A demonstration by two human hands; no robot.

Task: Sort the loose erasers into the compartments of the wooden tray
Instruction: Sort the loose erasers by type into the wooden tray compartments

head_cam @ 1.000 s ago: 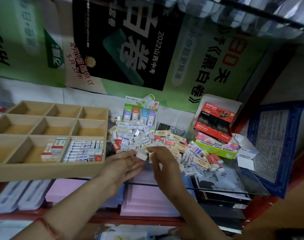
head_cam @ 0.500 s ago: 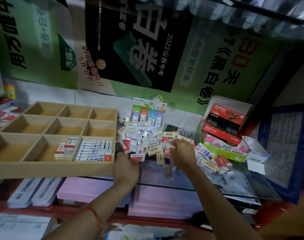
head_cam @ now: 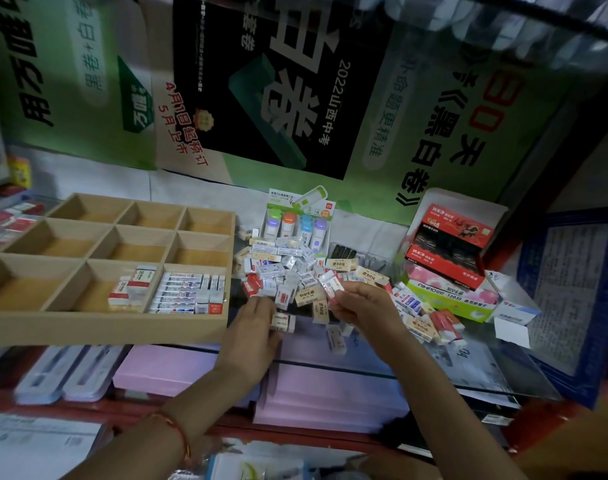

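A pile of loose erasers (head_cam: 288, 271) in paper sleeves lies on the glass counter, right of the wooden tray (head_cam: 105, 327). The tray's front row holds red-and-white erasers (head_cam: 133, 287) in the middle compartment and rows of small erasers (head_cam: 191, 292) in the right one; the other compartments look empty. My left hand (head_cam: 255, 327) rests at the pile's near edge, fingers closed on a white eraser (head_cam: 284, 322). My right hand (head_cam: 363, 308) is lifted over the pile, gripping a red-and-white eraser (head_cam: 332, 284) between thumb and fingers.
A pack of coloured correction rollers (head_cam: 297, 225) stands behind the pile. Red and black boxes (head_cam: 447, 247) and a green-pink box (head_cam: 447, 294) sit at the right, with more erasers (head_cam: 430, 323) beside them. Pink boxes (head_cam: 316, 386) lie under the glass. Posters cover the back wall.
Both hands went into the pile and came back with erasers. The right hand has lifted a red-and-white eraser; the left hand has closed on a white one. The view shifted slightly.
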